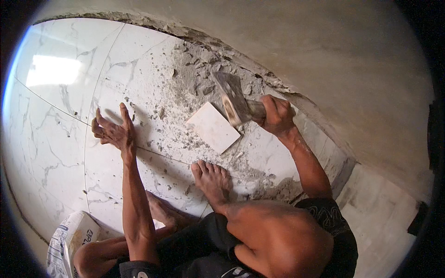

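Observation:
My right hand [276, 114] is closed round the short, thick handle of a hatchet [230, 95], whose broad, worn grey head points left over the rubble. Under and beside that head lies a small, pale square tile piece [214, 128], flat on the floor and dusted with grit. Off to the left, my left hand [114, 129] hovers over the marbled floor tiles [55, 120] with nothing in it. Its thumb and index finger are stretched apart and the other fingers are partly bent.
Broken grey mortar [201, 69] is heaped along the rough foot of the plastered wall [333, 51]. Loose crumbs are scattered across the tiles. My bare foot [213, 183] stands just below the tile piece. A white printed sack [74, 238] stands at lower left.

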The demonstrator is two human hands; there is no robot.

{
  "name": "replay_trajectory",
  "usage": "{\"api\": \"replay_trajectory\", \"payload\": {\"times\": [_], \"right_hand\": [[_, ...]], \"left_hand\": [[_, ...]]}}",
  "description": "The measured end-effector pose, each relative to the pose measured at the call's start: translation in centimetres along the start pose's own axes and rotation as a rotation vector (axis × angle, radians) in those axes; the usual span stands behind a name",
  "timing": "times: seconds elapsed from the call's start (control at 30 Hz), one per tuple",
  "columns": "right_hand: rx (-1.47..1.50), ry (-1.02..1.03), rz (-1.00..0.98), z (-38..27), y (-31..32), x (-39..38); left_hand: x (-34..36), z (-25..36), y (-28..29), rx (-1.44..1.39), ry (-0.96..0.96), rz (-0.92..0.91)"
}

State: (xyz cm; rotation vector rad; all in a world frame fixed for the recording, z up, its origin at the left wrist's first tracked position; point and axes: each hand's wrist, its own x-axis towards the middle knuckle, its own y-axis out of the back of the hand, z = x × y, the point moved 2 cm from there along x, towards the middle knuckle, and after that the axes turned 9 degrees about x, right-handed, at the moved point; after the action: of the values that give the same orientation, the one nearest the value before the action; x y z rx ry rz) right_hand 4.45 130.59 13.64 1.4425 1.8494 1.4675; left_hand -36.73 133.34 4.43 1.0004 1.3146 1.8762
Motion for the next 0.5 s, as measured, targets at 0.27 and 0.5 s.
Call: {"api": "replay_trajectory", "payload": {"times": [0.27, 0.5], "right_hand": [[-0.126, -0.168, -0.104, 0.6, -0.7, -0.6], [-0.26, -0.409, -0.326, 3.7, -0.9, -0.1]], "left_hand": [[0.1, 0.0, 0.1, -0.038, 0.006, 0.004], [0.4, 0.1, -0.2, 0.01, 0.013, 0.019]]}}
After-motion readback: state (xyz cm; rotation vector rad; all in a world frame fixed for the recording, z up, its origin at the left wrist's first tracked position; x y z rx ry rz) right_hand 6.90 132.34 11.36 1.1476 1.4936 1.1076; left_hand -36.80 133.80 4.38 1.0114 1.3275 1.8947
